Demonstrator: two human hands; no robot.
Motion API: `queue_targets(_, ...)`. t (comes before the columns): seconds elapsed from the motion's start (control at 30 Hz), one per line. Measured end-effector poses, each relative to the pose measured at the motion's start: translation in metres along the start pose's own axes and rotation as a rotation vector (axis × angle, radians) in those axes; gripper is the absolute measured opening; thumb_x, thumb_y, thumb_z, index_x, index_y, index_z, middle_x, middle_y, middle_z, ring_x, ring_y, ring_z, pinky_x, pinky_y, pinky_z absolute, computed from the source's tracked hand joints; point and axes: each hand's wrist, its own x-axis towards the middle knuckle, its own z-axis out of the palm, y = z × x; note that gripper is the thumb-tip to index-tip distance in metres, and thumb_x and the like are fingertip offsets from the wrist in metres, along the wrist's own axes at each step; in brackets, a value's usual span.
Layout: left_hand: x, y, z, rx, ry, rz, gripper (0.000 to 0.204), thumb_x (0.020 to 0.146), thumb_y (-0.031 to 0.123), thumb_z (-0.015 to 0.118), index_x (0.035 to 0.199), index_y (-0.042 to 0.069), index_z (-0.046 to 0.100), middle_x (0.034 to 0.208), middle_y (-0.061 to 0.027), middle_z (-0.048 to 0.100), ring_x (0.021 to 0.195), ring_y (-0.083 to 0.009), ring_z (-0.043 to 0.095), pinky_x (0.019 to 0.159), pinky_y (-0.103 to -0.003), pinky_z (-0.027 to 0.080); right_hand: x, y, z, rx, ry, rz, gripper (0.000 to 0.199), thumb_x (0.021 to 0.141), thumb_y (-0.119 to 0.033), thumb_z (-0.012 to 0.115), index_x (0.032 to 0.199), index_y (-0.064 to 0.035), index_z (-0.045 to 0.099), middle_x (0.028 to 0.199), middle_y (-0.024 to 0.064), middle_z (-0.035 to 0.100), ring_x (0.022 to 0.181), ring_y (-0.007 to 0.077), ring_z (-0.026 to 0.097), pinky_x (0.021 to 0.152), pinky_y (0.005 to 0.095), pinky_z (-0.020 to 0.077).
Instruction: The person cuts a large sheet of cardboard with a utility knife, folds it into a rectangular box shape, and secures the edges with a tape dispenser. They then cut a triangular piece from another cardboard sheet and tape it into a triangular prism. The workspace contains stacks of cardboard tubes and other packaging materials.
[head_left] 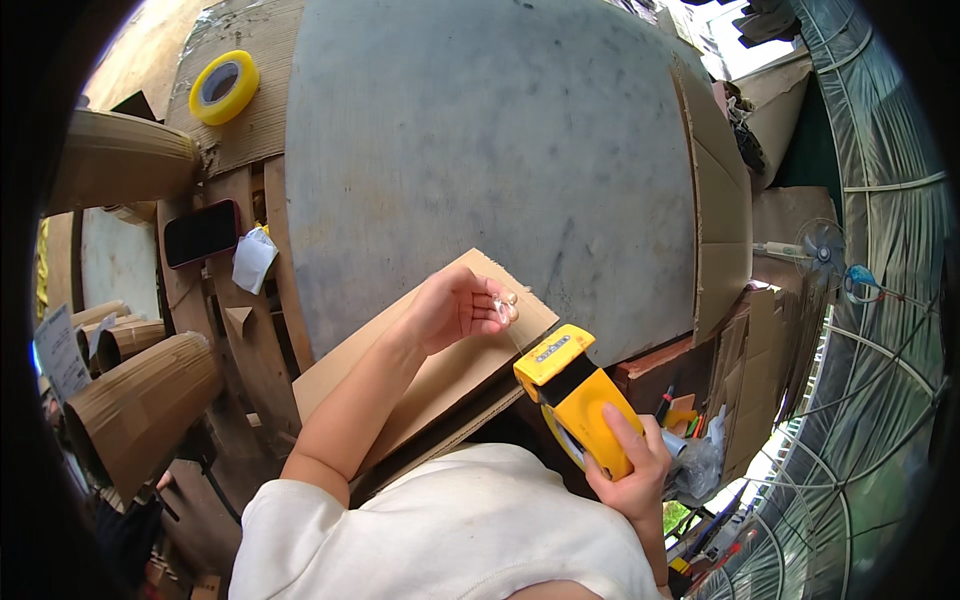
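In my right hand (635, 460) is a yellow tape dispenser (590, 405), gripped by its body below a dark middle band. Up and to the left of it, my left hand (465, 310) has its fingers curled, with a bit of clear tape (503, 308) at the fingertips. A thin, see-through strip seems to run from there to the dispenser's front edge. Beneath my left hand and forearm lies a piece of brown cardboard (405, 400), set slantwise at the near edge of the work surface. Part of the cardboard is hidden by my arm.
A grey worktop (490, 150) spreads ahead. To its left are a yellow tape roll (224, 88), a phone (201, 234) and crumpled white paper (254, 262). Rolled cardboard (150, 410) stands at the lower left. A cardboard sheet (718, 210) borders the right; a fan (822, 245) stands beyond.
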Motion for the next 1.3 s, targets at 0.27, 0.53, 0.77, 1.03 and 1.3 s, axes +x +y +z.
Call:
queue_targets(0.27, 0.017, -0.025, 0.006, 0.481, 0.356, 0.355, 0.019, 0.074, 0.008, 0.072, 0.075, 0.007, 0.053, 0.071, 0.0, 0.056, 0.062, -0.0051, 0.049, 0.056, -0.019, 0.04, 0.014, 0.0, 0.014, -0.112, -0.047, -0.057, 0.072, 0.049, -0.005, 0.073, 0.117, -0.0218, 0.058, 0.085, 0.0096, 0.052, 0.067, 0.024, 0.058, 0.06, 0.033, 0.0519)
queue_targets(0.53, 0.022, -0.014, -0.021, 0.717, 0.582, 0.538, 0.017, 0.075, 0.006, 0.071, 0.077, 0.003, 0.054, 0.069, -0.0008, 0.059, 0.062, -0.0052, 0.053, 0.054, -0.019, 0.043, 0.009, -0.003, -0.002, -0.221, -0.117, -0.049, 0.072, 0.048, -0.01, 0.074, 0.117, -0.0242, 0.059, 0.083, 0.0089, 0.051, 0.064, 0.0229, 0.057, 0.056, 0.0323, 0.0512)
queue_targets(0.77, 0.037, -0.035, -0.032, 1.004, 0.65, 0.557, 0.022, 0.071, 0.01, 0.074, 0.079, 0.001, 0.056, 0.067, -0.0055, 0.06, 0.06, -0.0102, 0.055, 0.057, -0.024, 0.046, 0.014, -0.003, 0.004, -0.283, -0.157, -0.043, 0.075, 0.047, -0.013, 0.075, 0.118, -0.0273, 0.057, 0.083, 0.0085, 0.049, 0.065, 0.0224, 0.057, 0.056, 0.0325, 0.0505)
queue_targets(1.03, 0.039, -0.044, -0.058, 1.54, 0.924, 0.429, 0.051, 0.08, 0.025, 0.065, 0.126, 0.018, 0.045, 0.113, -0.0122, 0.045, 0.104, -0.0285, 0.045, 0.091, -0.038, 0.04, 0.008, 0.002, 0.01, -0.316, -0.249, 0.001, 0.077, 0.05, -0.012, 0.075, 0.123, -0.0273, 0.052, 0.086, 0.0104, 0.047, 0.069, 0.0256, 0.057, 0.059, 0.0345, 0.0503)
queue_targets(1.3, 0.018, -0.045, -0.032, 1.77, 0.088, 0.378, 0.065, 0.091, 0.05, 0.032, 0.141, 0.011, 0.019, 0.148, -0.0098, 0.015, 0.137, -0.0249, 0.012, 0.111, -0.038, 0.012, 0.005, 0.014, 0.018, -0.239, -0.216, -0.027, 0.076, 0.054, -0.013, 0.074, 0.125, -0.0236, 0.049, 0.088, 0.0118, 0.047, 0.069, 0.0283, 0.057, 0.059, 0.0367, 0.0509)
